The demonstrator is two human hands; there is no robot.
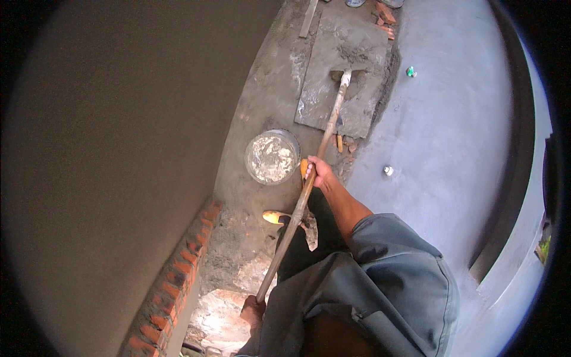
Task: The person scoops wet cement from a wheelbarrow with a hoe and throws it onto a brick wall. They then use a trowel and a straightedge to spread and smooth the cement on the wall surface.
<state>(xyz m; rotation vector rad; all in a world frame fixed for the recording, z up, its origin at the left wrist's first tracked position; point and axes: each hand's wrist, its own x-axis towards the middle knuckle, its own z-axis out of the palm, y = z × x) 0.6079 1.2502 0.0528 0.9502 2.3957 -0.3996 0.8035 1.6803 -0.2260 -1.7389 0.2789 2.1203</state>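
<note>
A long wooden-handled hoe reaches away from me, its metal blade resting in wet grey mortar on a flat mixing board. My right hand is shut on the handle about halfway along. My left hand grips the handle's near end, low by my body. A round bucket partly filled with grey mortar stands on the ground just left of the handle, close to my right hand.
A smooth plastered wall fills the left, with an exposed red brick edge at its foot. A grey rendered surface curves along the right. Brick pieces lie beyond the board. My yellow shoe stands on rough ground.
</note>
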